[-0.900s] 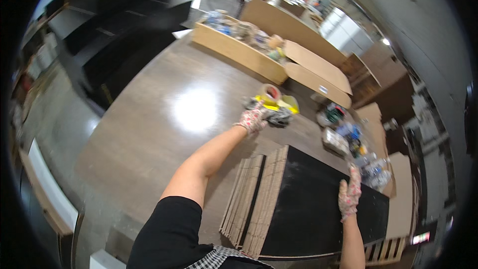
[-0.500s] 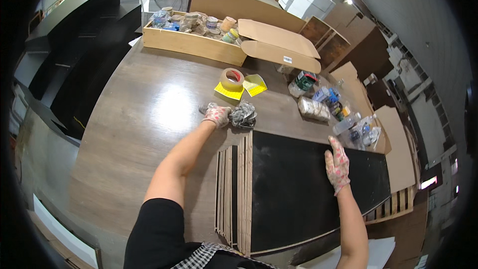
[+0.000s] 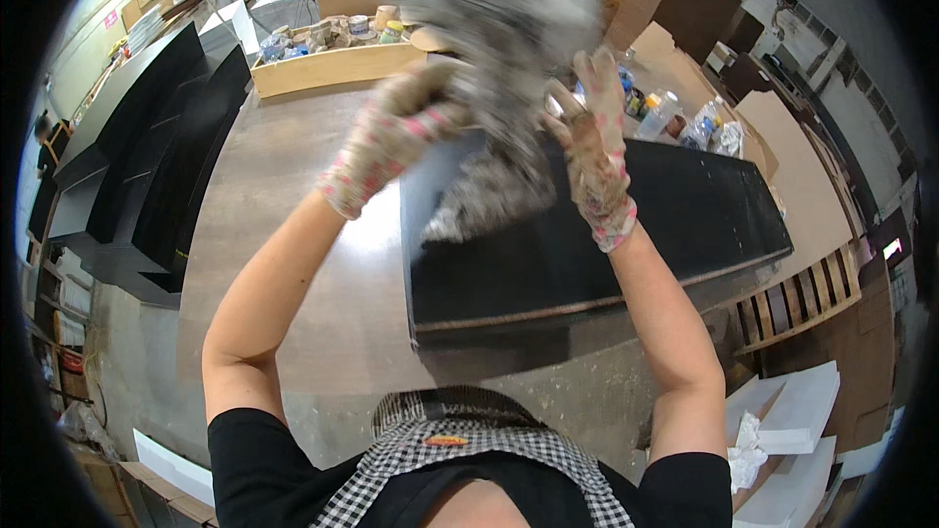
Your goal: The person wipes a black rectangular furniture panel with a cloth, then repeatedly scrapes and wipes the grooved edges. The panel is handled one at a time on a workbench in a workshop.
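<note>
A mottled grey rag (image 3: 494, 191) hangs in the air between my two hands, its upper part smeared by motion. My left hand (image 3: 386, 142), in a white glove with pink spots, is closed with its fingers curled on the rag's left side. My right hand (image 3: 599, 156), in a matching stained glove, is raised to the right of the rag with its fingers apart. Whether its thumb touches the cloth is hard to see. Below both hands lies a large black panel (image 3: 675, 210) on the brown wood-grain table (image 3: 254, 196).
A wooden tray (image 3: 337, 71) of jars stands at the far left of the table. Several bottles (image 3: 657, 115) cluster beyond the panel. Black boards (image 3: 147, 166) rise on the left, and a slatted pallet (image 3: 802, 298) sits at the right.
The rag, crumpled on the table beside my left hand before, is now lifted and spread out above the panel. My right hand has come off the panel and up toward it. The view has shifted.
</note>
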A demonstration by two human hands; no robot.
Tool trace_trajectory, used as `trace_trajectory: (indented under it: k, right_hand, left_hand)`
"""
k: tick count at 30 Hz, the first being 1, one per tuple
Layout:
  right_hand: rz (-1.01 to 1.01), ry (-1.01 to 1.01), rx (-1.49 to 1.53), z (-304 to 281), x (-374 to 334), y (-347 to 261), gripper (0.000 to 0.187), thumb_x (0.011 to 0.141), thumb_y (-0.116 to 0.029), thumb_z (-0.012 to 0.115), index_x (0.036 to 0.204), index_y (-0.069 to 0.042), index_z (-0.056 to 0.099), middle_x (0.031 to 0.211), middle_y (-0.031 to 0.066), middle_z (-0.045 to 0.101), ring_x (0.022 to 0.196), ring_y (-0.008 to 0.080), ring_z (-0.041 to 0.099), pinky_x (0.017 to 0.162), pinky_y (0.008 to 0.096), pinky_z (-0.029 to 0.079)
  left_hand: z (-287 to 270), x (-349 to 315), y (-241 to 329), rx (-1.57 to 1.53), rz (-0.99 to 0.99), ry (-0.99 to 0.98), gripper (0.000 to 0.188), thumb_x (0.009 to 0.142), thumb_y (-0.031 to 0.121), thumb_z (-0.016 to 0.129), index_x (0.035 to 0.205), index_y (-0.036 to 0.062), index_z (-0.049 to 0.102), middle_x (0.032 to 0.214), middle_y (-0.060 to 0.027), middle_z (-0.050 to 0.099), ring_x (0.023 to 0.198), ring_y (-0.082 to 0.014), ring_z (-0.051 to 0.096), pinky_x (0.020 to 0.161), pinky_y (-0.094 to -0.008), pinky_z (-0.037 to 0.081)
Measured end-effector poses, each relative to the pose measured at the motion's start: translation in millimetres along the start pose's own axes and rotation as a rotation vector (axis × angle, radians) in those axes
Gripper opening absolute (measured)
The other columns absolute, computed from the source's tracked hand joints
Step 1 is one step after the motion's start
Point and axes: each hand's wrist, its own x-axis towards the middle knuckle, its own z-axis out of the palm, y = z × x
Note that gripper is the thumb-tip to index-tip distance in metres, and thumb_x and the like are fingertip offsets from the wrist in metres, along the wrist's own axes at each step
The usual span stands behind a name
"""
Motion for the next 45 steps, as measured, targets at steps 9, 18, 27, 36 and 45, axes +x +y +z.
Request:
trace_trajectory:
  k: [9, 18, 27, 36, 45]
  right_hand:
    - [0.089, 0.384, -0.577, -162, -22, -72, 0.045, 0.094, -0.014, 0.054, 0.136, 0.001, 0.045, 0.131, 0.0175, 0.054, 0.119, 0.0246, 0.053, 0.102, 0.0347, 0.04]
    - [0.607, -0.288, -1.327, -147, -29, 31, 0.074, 0.091, -0.062, 0.038, 0.141, -0.008, 0.041, 0.145, 0.02, 0.039, 0.135, 0.0384, 0.035, 0.11, 0.054, 0.027]
    - [-0.128, -0.502, -1.17, 46, -30, -7, 0.048, 0.085, -0.033, 0.053, 0.131, -0.017, 0.052, 0.134, 0.0118, 0.053, 0.122, 0.0326, 0.051, 0.105, 0.0451, 0.038]
    - [0.016, -0.454, -1.326, 60, -95, -71, 0.047, 0.087, -0.036, 0.054, 0.127, -0.011, 0.055, 0.134, 0.0147, 0.051, 0.126, 0.035, 0.045, 0.109, 0.0497, 0.03]
    - [0.363, 1.089, -1.04, -56, -212, -92, 0.029, 0.093, -0.022, 0.054, 0.111, 0.0, 0.058, 0.107, 0.0143, 0.061, 0.105, 0.0251, 0.055, 0.092, 0.0386, 0.044]
  left_hand:
    - [33, -79, -9, 0.263, -0.105, 0.249, 0.067, 0.086, 0.011, 0.065, 0.144, 0.001, 0.032, 0.142, -0.0185, 0.043, 0.132, -0.0266, 0.042, 0.109, -0.0367, 0.035]
    - [50, -123, -79, 0.126, -0.182, 0.276, 0.095, 0.077, 0.011, 0.064, 0.15, -0.0021, 0.003, 0.156, -0.0203, 0.009, 0.145, -0.0301, 0.012, 0.117, -0.0392, 0.012]
    - [53, -125, -74, -0.183, -0.02, 0.394, 0.102, 0.076, 0.007, 0.068, 0.152, 0.0118, -0.001, 0.155, -0.0153, 0.01, 0.143, -0.0292, 0.014, 0.116, -0.0422, 0.015]
    - [40, -134, -75, -0.163, -0.091, 0.295, 0.092, 0.083, -0.001, 0.062, 0.153, 0.0135, 0.004, 0.157, -0.011, 0.011, 0.141, -0.0282, 0.023, 0.116, -0.0401, 0.017]
    - [-15, -96, -69, 0.143, -0.119, 0.209, 0.067, 0.085, 0.002, 0.057, 0.147, 0.0097, 0.031, 0.152, -0.0094, 0.029, 0.143, -0.0249, 0.022, 0.117, -0.0454, 0.011]
